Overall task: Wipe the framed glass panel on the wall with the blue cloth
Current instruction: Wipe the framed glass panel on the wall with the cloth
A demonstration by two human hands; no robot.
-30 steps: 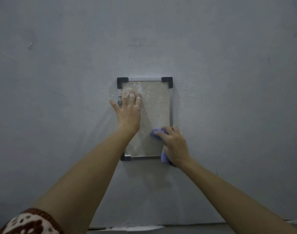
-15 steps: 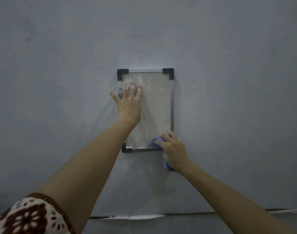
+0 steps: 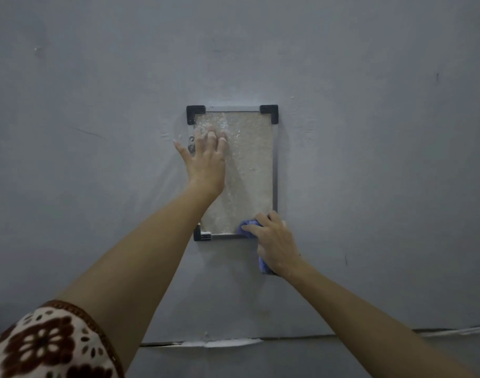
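Note:
A tall framed glass panel (image 3: 249, 165) hangs on the grey wall, its pane frosted and speckled, with black corner pieces and a thin metal rim. My left hand (image 3: 206, 159) lies flat on the pane's upper left, fingers spread, thumb out over the wall. My right hand (image 3: 274, 241) covers the panel's bottom right corner and presses the blue cloth (image 3: 249, 227) against it. A bit of cloth shows under my fingertips and another bit hangs below my palm.
The grey wall (image 3: 369, 159) fills the view, with small scuffs. A horizontal crack with peeling white paint (image 3: 219, 343) runs low across it. A patterned brown and white sleeve (image 3: 42, 347) shows at bottom left.
My right hand with the cloth has slid down the pane's right side to the bottom right corner. My left hand has stayed flat on the upper left.

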